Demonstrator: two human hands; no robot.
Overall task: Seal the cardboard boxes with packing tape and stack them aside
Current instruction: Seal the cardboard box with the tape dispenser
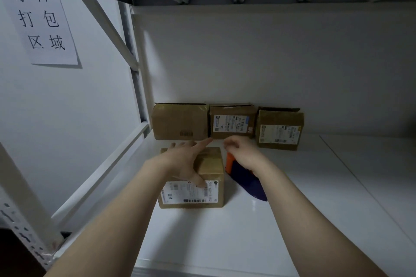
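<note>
Left hand (186, 159) lies flat on the near cardboard box (211, 164), fingers straight, thumb on its glossy white label (191, 192). Right hand (239, 153) is curled over the orange-and-blue tape dispenser (247, 181); can't tell if it grips. The box sits on the smooth white shelf (292, 209), with three rectangular cartons (233, 121) against the back wall.

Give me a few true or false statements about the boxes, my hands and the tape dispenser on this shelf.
1. Three back boxes stand along the rear wall. True.
2. The left hand lies spread on the near box. True.
3. The tape dispenser lies left of the near box. False: it lies right of it.
4. The paper sign hangs on the right. False: it hangs at upper left.
</note>
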